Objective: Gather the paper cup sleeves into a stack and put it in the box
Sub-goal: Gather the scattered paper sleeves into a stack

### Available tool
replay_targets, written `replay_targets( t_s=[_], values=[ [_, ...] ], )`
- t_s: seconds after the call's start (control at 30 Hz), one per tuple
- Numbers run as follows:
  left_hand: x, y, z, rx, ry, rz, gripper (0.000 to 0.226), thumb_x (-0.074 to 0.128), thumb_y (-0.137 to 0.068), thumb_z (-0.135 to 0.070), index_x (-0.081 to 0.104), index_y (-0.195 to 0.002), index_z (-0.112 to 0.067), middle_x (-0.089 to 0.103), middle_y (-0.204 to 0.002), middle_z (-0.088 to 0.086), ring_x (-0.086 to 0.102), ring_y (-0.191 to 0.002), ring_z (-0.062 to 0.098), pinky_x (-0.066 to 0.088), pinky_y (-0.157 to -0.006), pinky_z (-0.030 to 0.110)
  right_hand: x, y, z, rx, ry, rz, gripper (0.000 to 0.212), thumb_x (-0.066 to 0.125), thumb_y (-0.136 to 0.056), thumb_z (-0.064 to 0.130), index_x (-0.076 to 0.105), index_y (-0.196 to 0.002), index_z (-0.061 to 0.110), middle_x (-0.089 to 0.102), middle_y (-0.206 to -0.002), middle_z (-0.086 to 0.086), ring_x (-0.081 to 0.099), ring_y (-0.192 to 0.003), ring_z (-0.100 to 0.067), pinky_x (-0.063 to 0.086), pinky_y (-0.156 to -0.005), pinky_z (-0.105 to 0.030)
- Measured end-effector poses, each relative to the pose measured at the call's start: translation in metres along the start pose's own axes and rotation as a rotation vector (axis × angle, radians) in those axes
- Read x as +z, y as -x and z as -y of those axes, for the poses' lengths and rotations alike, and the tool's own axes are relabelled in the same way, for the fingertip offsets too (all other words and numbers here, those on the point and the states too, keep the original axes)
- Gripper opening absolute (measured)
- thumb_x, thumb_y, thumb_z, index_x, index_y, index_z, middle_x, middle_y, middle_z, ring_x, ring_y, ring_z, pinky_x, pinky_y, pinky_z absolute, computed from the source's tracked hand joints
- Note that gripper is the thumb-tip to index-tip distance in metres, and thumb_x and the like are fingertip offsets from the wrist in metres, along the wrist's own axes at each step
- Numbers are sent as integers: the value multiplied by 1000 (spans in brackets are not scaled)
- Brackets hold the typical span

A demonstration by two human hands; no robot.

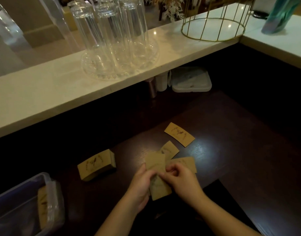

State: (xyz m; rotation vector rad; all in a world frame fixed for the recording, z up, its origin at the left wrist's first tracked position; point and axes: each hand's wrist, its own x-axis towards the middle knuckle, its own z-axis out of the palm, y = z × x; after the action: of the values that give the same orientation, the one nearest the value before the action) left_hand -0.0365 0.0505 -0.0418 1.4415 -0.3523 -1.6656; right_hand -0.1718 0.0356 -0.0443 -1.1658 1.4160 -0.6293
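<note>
Brown paper cup sleeves lie on the dark wooden table. My left hand [140, 188] and my right hand [181, 179] both grip a small bunch of sleeves [155, 163] held between them. Two more sleeves [170, 148] poke out from under the bunch on its far and right sides. A single sleeve [179, 134] lies flat farther back. A thick stack of sleeves [96, 165] rests to the left. The clear plastic box [27, 184] sits at the lower left and holds a stack of sleeves [43, 206] against its right wall.
A white counter ledge [44, 89] runs above the table, carrying a glass tray of upturned glasses [115, 41] and a gold wire basket [214, 23]. A lidded plastic container [191, 80] and small canisters [152, 88] sit under the ledge.
</note>
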Motion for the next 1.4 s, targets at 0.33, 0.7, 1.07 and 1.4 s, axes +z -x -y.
replay_targets(
  t_s=[0.33, 0.7, 1.07, 1.4],
  values=[
    [-43, 11, 4, -2, 62, -210, 20, 49, -96, -13, 65, -106, -19, 72, -104, 18, 67, -99, 36, 54, -84, 49, -37, -21, -39, 54, 752, -322, 90, 55, -68, 76, 44, -126, 9, 45, -118, -11, 43, -114, -29, 49, -83, -40],
    [-41, 11, -2, -55, 187, -132, 26, 42, -97, -30, 61, -103, -14, 76, -93, 22, 74, -83, 35, 60, -63, 43, -53, -34, -25, -12, 15, -249, 22, 63, -88, 17, 64, -110, 10, 68, -102, -9, 63, -91, -23, 50, -73, -33],
    [-14, 8, -2, -163, 10, 161, 57, 39, -93, -58, 66, -120, -15, 70, -119, 17, 65, -111, 32, 50, -92, 45, -50, -31, 32, -250, 4, 164, 19, 66, -86, 17, 73, -85, 34, 75, -78, 12, 67, -71, 3, 49, -54, -12],
    [-29, 13, 15, -145, 124, 73, 30, 47, -93, -1, 59, -116, -17, 73, -102, 23, 71, -87, 43, 60, -66, 48, -8, -64, -6, -212, 447, -281, 51, 63, -81, 52, 60, -118, 17, 55, -107, -3, 55, -95, -16, 48, -76, -30]
  ],
)
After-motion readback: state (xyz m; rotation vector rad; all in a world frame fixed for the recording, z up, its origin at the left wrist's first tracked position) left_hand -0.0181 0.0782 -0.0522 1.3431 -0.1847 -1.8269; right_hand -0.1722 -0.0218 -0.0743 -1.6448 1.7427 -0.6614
